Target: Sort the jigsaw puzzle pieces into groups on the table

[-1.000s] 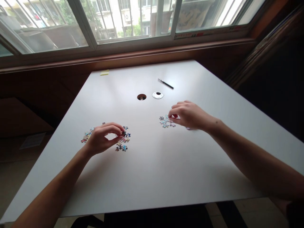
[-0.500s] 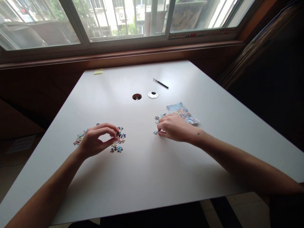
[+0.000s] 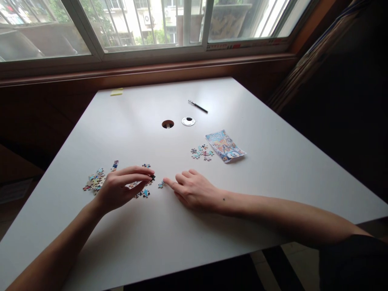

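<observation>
Far left of the frame: a mixed pile of jigsaw pieces (image 3: 93, 182) is lying loose, a short strip of pieces (image 3: 115, 165) sitting just above it; whether those are interlocked, I cannot tell. Next, left of centre, my left hand (image 3: 123, 186) is curving nearly closed, its fingertips pinching a dark jigsaw piece (image 3: 153, 178) over a partly hidden middle cluster (image 3: 146, 193). Near centre, my right hand (image 3: 194, 188) is half curled, index extended and touching a small blue piece (image 3: 161, 184), gripping nothing I can see. Right of centre, another cluster (image 3: 201, 152) is lying beside a creased picture sheet (image 3: 226, 146).

Progress: pieces are forming separate groups; I am seeing no large joined section, so most fitting is probably remaining.

Surface: white table (image 3: 188, 238), with a yellow note (image 3: 117, 92), cable hole (image 3: 167, 124), round cover (image 3: 188, 121) and pen (image 3: 198, 106) lying towards the top. Barred window (image 3: 151, 24) is lighting a dim room.
</observation>
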Demonstrator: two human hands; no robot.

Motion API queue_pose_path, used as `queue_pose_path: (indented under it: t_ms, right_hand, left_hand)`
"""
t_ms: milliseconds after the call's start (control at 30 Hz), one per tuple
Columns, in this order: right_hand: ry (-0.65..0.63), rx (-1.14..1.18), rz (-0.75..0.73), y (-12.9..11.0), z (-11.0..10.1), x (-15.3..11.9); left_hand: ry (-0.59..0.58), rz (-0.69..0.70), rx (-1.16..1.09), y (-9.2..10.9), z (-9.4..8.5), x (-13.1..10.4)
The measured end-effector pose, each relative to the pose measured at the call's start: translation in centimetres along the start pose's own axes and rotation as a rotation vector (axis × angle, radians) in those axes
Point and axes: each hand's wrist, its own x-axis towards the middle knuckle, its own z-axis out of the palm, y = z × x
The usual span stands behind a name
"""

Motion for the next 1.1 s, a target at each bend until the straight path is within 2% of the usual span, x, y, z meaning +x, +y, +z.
queue_pose_path:
  t_ms: [300,467,633,1000,1100]
  right_hand:
    - [0.046,0.086,-0.003,0.6,0.6,0.0]
    - [0.112,0.461,0.026,1.3,0.4,0.2]
    - [0.161,0.754,0.036,2.0,0.0,0.3]
    - [0.134,0.799,0.033,1.8,0.1,0.5]
    - [0.104,0.941,0.121,2.5,-0.8,0.6]
  left_hand:
    - [-0.062,0.04,-0.063,0.9,1.2,0.5]
    - [-0.032,0.112,-0.047,1.9,2.6,0.5]
    - [-0.075,0.239,0.005,2.3,3.9,0.3]
    - [-0.084,0.226,0.04,2.4,4.2,0.3]
    - [-0.065,0.192,0.094,2.2,4.3,-0.1]
